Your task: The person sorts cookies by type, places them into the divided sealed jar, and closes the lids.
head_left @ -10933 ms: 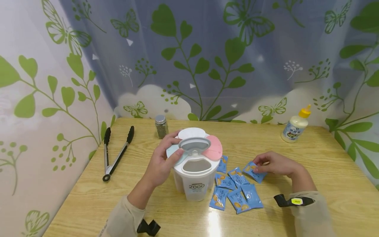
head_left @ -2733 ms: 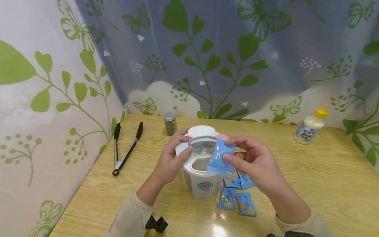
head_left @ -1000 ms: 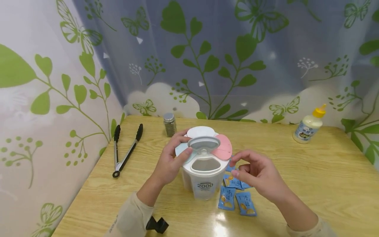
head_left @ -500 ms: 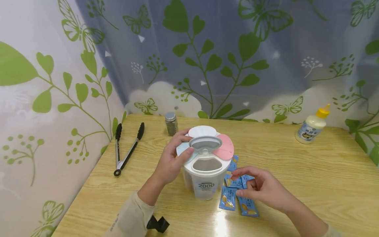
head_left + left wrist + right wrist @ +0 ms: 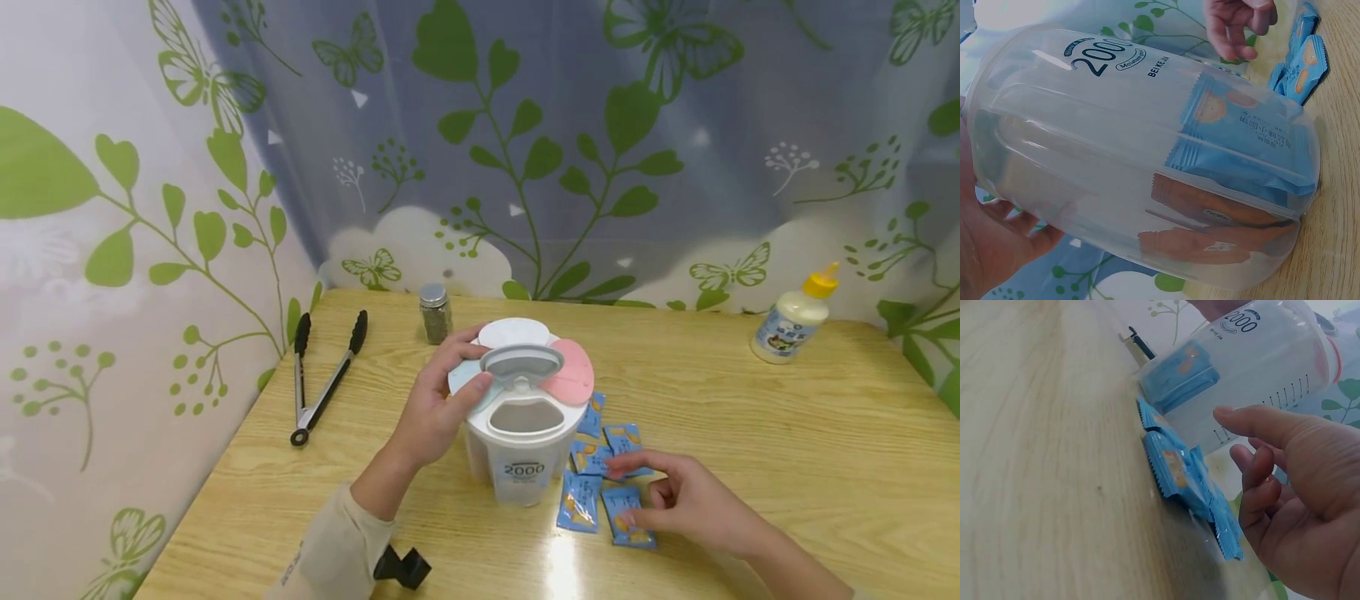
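Note:
A clear, round storage canister (image 5: 521,479) stands on the table, its white lid having blue, white and pink flaps; the front grey flap (image 5: 522,363) is raised over an opening. My left hand (image 5: 431,417) grips the lid's left edge, thumb on top. Through the wall, the left wrist view shows blue snack packets (image 5: 1241,137) in one compartment and brown packets (image 5: 1222,219) in another. Several blue biscuit packets (image 5: 577,502) lie right of the canister. Just over them hovers my right hand (image 5: 693,504), holding nothing, thumb and index finger apart above the nearest packet (image 5: 628,518).
Black-and-silver tongs (image 5: 322,392) lie spread at the left. Behind the canister is a small jar (image 5: 435,315) with a metal cap. A white bottle (image 5: 789,327) with a yellow nozzle stands at the back right. Patterned curtain (image 5: 450,167) closes off the back.
A packet that my right hand held over the opening is gone from the hand. The empty right hand has since moved down and right, over the packets. My left hand stays on the lid.

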`<act>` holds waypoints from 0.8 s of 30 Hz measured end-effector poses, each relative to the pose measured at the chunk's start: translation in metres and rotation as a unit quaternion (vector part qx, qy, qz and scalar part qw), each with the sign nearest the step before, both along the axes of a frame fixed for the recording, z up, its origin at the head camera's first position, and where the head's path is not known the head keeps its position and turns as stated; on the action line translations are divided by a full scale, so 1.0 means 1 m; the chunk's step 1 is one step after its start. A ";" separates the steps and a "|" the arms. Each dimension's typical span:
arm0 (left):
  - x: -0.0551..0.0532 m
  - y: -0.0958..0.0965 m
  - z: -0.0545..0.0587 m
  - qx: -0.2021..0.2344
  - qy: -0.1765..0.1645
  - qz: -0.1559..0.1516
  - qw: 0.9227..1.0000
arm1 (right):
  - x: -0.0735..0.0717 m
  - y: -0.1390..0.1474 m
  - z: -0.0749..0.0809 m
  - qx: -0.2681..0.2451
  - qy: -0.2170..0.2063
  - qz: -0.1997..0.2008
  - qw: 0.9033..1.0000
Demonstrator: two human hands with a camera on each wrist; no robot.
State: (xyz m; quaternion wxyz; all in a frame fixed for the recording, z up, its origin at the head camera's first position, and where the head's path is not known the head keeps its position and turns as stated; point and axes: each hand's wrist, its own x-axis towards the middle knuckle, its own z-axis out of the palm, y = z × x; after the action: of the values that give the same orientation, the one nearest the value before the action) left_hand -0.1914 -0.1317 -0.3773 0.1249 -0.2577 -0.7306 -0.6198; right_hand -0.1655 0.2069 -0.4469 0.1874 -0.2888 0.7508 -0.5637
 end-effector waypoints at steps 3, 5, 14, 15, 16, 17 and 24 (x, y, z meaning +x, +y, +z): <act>0.000 0.000 0.000 0.000 0.002 0.000 1.000 | 0.002 0.002 -0.004 0.011 -0.005 -0.003 1.000; 0.000 0.000 0.000 0.001 0.003 -0.001 1.000 | 0.002 0.003 -0.007 0.018 -0.008 -0.003 1.000; -0.001 0.000 0.001 0.003 0.005 0.000 1.000 | 0.005 0.004 -0.018 0.069 0.034 -0.030 0.997; -0.001 0.000 0.001 0.002 0.006 0.000 1.000 | 0.005 0.004 -0.018 0.085 0.043 -0.039 0.995; -0.001 0.000 0.001 0.002 0.005 0.000 1.000 | 0.005 0.003 -0.018 0.101 0.050 -0.048 0.992; -0.001 -0.001 0.000 0.002 0.005 -0.001 1.000 | 0.005 0.003 -0.018 0.114 0.048 -0.054 0.991; 0.000 -0.001 -0.001 0.000 0.004 0.000 1.000 | 0.006 0.002 -0.016 0.141 0.017 -0.060 0.988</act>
State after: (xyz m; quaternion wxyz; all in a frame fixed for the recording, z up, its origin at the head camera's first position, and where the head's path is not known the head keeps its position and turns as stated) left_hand -0.1918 -0.1324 -0.3779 0.1276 -0.2603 -0.7302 -0.6187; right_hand -0.1599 0.2085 -0.4633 0.1797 -0.2236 0.8415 -0.4579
